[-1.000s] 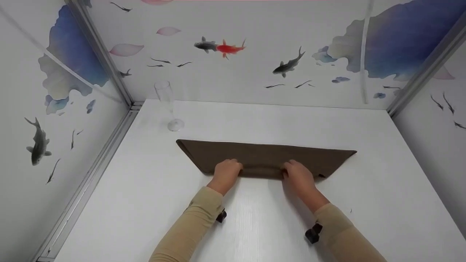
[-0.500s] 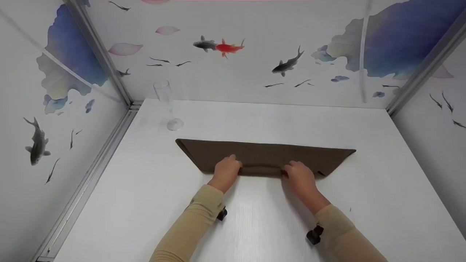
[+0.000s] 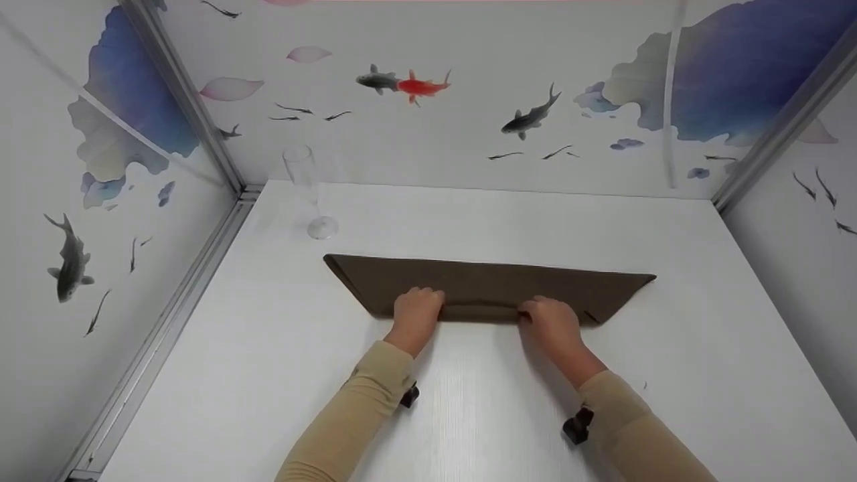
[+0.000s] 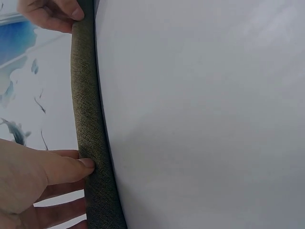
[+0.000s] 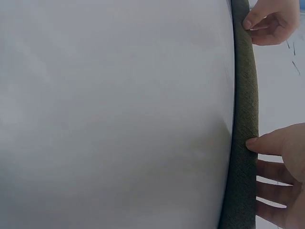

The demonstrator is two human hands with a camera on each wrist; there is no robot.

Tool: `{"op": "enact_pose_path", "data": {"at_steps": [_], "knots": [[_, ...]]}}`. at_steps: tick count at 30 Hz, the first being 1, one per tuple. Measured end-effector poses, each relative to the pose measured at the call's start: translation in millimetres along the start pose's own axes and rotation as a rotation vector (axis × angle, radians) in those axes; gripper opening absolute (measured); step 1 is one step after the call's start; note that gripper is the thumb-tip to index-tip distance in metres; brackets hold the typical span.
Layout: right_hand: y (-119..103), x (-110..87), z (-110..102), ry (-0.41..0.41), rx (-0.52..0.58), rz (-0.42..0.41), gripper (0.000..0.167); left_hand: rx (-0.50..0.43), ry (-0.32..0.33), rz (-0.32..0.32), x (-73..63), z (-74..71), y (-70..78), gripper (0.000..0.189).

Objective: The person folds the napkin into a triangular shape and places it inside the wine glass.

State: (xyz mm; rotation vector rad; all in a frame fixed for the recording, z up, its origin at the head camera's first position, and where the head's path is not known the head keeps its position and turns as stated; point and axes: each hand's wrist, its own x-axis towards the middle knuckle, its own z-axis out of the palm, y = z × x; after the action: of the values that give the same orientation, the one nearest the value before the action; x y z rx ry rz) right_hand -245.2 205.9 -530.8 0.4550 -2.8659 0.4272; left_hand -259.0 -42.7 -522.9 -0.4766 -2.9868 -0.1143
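A brown cloth napkin (image 3: 492,278), folded to a trapezoid with its long side away from me, lies on the white table. Its near edge is turned up in a narrow strip between the hands. In the head view my left hand (image 3: 416,318) pinches that edge left of the middle, and my right hand (image 3: 554,327) pinches it on the right. Both wrist views show the thumbs on the near face of the rolled edge (image 4: 86,100), the other fingers partly hidden behind it. The right wrist view shows the same cloth edge (image 5: 245,95) standing slightly bowed.
A clear stemmed glass (image 3: 321,227) stands upright behind the napkin's left corner. White panels with painted fish and leaves enclose the table (image 3: 234,348) at the back and both sides. Metal frame posts (image 3: 187,100) run along the corners.
The napkin's near edge has shifted slightly away from me, and the turned strip between the hands looks flatter. Left fingers have shifted a little on the cloth; the right hand is nearly still.
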Motion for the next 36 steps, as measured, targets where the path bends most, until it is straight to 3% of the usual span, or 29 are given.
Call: {"op": "enact_pose_path", "data": {"at_steps": [8,18,27,30,36], "knots": [[1,3.4,3,0.009,-0.012,0.009,0.013,0.058,-0.017,-0.023,-2.7,-3.2,3.5,0.020],[1,9.6,1,-0.070,0.033,0.085,0.015,0.050,0.049,-0.012,-3.4,-2.3,0.7,0.018],[3,12.5,1,-0.119,0.032,0.108,0.019,0.001,-0.017,0.000,0.4,-3.7,-3.0,0.021],[5,11.9,1,-0.104,0.004,0.089,0.021,-0.022,-0.016,0.007,1.9,-3.7,-4.3,0.018],[4,9.4,-3,0.007,-0.020,0.049,0.014,-0.038,-0.017,-0.002,4.1,-3.5,-5.8,0.017]]}}
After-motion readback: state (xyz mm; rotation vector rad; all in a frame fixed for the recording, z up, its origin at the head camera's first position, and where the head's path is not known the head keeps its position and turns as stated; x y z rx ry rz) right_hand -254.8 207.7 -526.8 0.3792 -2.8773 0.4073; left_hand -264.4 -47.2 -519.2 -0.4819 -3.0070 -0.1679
